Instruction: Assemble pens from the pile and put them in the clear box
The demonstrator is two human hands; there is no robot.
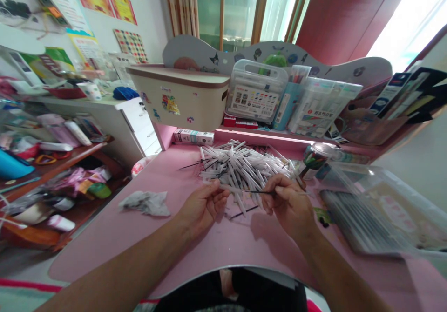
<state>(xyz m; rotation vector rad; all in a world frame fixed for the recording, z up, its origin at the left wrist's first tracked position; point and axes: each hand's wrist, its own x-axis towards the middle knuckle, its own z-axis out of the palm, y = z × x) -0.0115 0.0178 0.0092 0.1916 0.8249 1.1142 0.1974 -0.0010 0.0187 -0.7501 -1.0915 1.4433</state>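
A heap of white pen barrels [240,167] with several thin black refills lies on the pink desk [139,228]. My left hand [202,205] is closed around a white pen barrel [232,189] just in front of the heap. My right hand [288,202] pinches a thin black refill [258,192] whose tip meets the barrel's end. Both hands hover just above the desk, close together.
A crumpled grey cloth [146,202] lies left of my hands. A clear plastic box [380,209] holding packed pens sits at the right. A beige storage bin [181,95] and marker cases [254,91] stand on the rear shelf. Cluttered shelves [52,163] fill the left.
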